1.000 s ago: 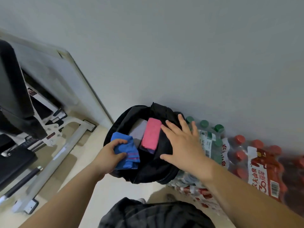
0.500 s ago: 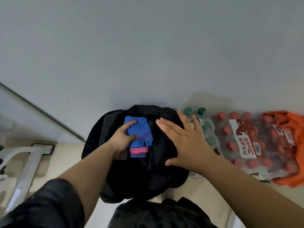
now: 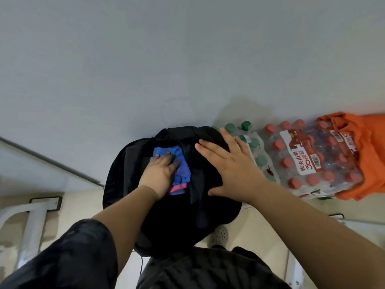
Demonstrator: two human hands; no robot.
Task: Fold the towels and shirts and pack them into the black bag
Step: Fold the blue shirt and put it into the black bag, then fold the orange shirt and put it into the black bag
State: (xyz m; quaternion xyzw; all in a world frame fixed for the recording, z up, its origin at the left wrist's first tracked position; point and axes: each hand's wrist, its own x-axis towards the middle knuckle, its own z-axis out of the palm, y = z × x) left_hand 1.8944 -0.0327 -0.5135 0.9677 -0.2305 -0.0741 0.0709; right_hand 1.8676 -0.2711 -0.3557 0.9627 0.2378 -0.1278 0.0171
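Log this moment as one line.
left hand: pressing blue cloth into black bag | right hand: flat on black bag | pink cloth: under blue cloth

Centre of frame: bag [image 3: 208,205] against the wall [image 3: 187,59], with upper cloth [image 3: 184,170] lying on lower cloth [image 3: 177,187] in its opening, under the left hand [image 3: 160,174]. The right hand [image 3: 231,170] lies on the bag's right side. Bottle packs [image 3: 312,159], then a garment [image 3: 370,159], extend to the right edge.

Count: black bag [image 3: 208,205], 1. Folded cloths inside: 2, blue cloth [image 3: 183,172] and pink cloth [image 3: 177,187]. Bottle packs: 2, green-capped pack [image 3: 256,155], red-capped pack [image 3: 312,163]. Orange fabric [image 3: 370,153]: 1.
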